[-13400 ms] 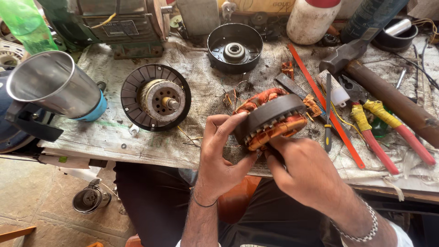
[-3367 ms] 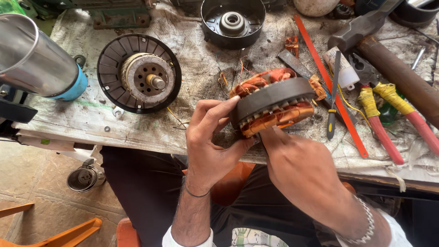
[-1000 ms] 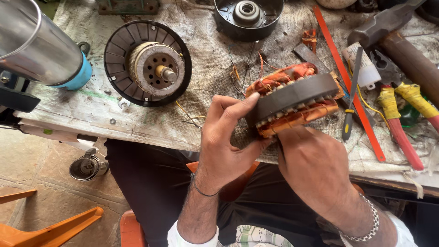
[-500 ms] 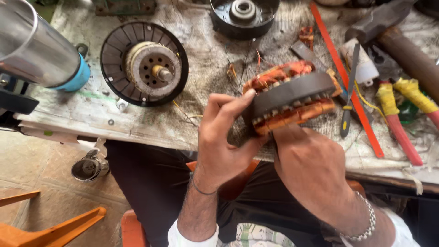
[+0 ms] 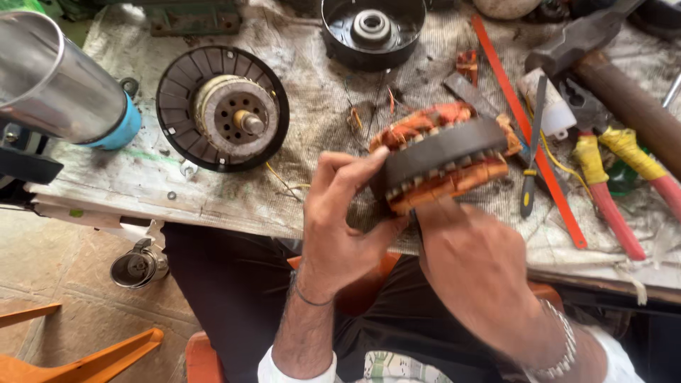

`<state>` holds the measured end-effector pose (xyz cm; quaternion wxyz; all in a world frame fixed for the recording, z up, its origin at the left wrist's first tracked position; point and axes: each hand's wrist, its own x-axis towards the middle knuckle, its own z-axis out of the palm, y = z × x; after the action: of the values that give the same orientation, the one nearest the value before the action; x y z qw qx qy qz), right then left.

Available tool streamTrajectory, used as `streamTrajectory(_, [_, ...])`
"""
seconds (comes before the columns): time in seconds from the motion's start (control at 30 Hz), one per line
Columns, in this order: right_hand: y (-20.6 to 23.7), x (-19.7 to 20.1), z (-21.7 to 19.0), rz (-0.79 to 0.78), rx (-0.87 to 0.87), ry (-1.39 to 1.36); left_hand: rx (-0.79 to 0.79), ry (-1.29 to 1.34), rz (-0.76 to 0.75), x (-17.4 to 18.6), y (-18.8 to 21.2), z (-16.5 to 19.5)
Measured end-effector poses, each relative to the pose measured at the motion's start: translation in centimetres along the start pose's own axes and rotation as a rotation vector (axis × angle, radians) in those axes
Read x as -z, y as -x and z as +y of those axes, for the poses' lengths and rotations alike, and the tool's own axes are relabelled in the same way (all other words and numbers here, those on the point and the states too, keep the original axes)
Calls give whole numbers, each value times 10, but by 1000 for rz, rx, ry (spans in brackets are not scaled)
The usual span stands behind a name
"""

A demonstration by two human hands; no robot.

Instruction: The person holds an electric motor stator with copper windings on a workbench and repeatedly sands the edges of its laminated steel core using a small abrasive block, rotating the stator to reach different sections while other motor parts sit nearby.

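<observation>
A round motor stator point(image 5: 443, 152) with a dark steel ring and orange-red copper windings is held tilted above the near edge of the workbench. My left hand point(image 5: 340, 220) grips its left side, fingers wrapped onto the rim. From below, my right hand point(image 5: 475, 262) reaches up to the stator's underside; its fingertips are hidden, so I cannot tell whether they hold a tool. On the bench to the left lies a black finned rotor point(image 5: 223, 108) with a pale core and a short shaft.
A black round motor cover point(image 5: 374, 30) sits at the back. Right of the stator lie a red flat strip point(image 5: 528, 128), a screwdriver point(image 5: 532, 152), pliers with yellow and red handles point(image 5: 603, 184) and a hammer point(image 5: 610, 71). A metal tube point(image 5: 57, 81) lies far left.
The view has shifted slightly; the stator stays in both hands, tipped a little more. My right hand has moved under it and looks blurred with motion.
</observation>
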<state>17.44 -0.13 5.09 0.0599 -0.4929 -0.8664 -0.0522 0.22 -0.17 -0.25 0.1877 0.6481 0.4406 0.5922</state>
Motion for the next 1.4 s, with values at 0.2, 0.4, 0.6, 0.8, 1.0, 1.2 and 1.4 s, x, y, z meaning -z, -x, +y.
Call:
streamTrajectory(0.2, [13, -17, 8, 12, -41, -68, 0, 18, 9, 0, 2, 2])
streamTrajectory(0.4, [7, -18, 17, -139, 32, 68, 22, -20, 15, 2, 0, 3])
streamTrajectory(0.6, [-3, 2, 3, -26, 53, 54, 13, -20, 4, 3, 1, 4])
streamTrajectory(0.8, [-2, -1, 5, -44, 62, 88, 46, -34, 11, 1, -1, 6])
streamTrajectory(1.0, [1, -3, 6, 105, 39, -82, 25, 38, 1, 1, 0, 5])
streamTrajectory(1.2, [-6, -6, 11, 58, 53, -127, 63, 110, 12, -2, -1, 3])
streamTrajectory(1.4, [26, 4, 32, -96, -24, -145, 65, 65, 21, -1, 0, 2])
